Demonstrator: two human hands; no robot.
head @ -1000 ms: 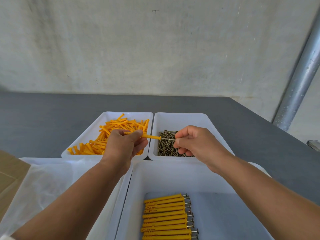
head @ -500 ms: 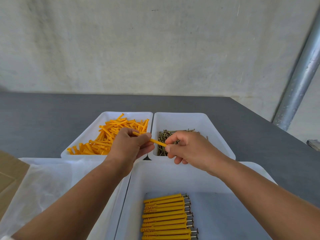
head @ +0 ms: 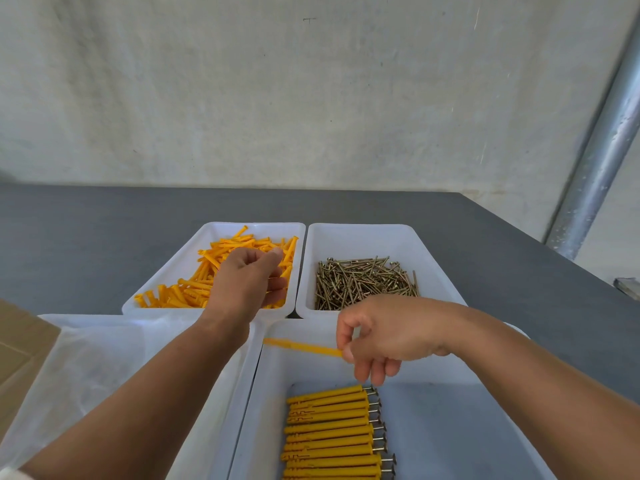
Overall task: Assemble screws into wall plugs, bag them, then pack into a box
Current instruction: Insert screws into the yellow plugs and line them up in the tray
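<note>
My right hand (head: 384, 337) pinches a yellow wall plug (head: 301, 347) by its screw end. The plug is blurred and hangs level over the far end of the near white tray (head: 450, 427). A neat row of assembled plugs (head: 332, 434) with screw heads to the right lies in that tray, just below my fingers. Over the loose yellow plugs (head: 194, 289) in the far left tray (head: 214, 228) hovers my left hand (head: 249, 282), fingers curled. Whether it holds a plug is hidden. Loose screws (head: 363, 282) fill the far right tray (head: 360, 233).
A white tray lined with clear plastic bags (head: 104, 358) sits at the near left. A cardboard box (head: 20, 341) pokes in at the left edge. The grey table (head: 86, 237) ends at the right, where a metal pole (head: 595, 161) stands by the wall.
My right hand has carried the plug with its screw back toward me, from the screw tray to above the near tray. My left hand let go of it and moved back over the loose plugs.
</note>
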